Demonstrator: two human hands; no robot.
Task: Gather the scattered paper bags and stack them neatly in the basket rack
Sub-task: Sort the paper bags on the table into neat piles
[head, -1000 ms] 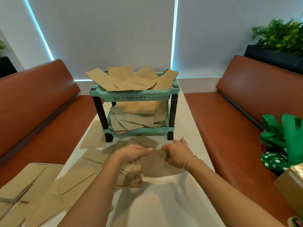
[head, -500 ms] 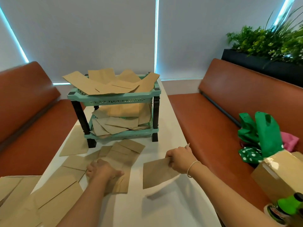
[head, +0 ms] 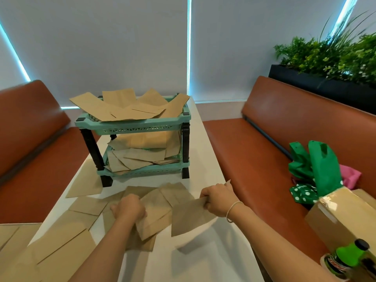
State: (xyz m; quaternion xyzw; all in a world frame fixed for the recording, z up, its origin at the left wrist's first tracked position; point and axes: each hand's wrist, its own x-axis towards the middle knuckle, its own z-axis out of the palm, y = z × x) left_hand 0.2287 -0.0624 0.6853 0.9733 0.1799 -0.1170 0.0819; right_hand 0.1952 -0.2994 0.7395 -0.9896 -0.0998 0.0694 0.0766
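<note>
The right hand [head: 218, 200] pinches one paper bag [head: 191, 217] by its corner, lifted near the table's [head: 203, 261] right edge. The left hand [head: 129, 207] grips overlapping loose bags [head: 152, 212] mid-table, in front of the basket rack [head: 134, 125] at the far end.

Brown paper, teal rack, rust-red seats

Kraft-brown bags [head: 191, 217] lie on a white surface [head: 195, 259]; the rack [head: 133, 127] is teal with black legs; benches [head: 264, 151] are rust-red; far right, a green cloth [head: 323, 169], white-dotted green fabric [head: 301, 193] and pink cloth [head: 351, 176].
</note>
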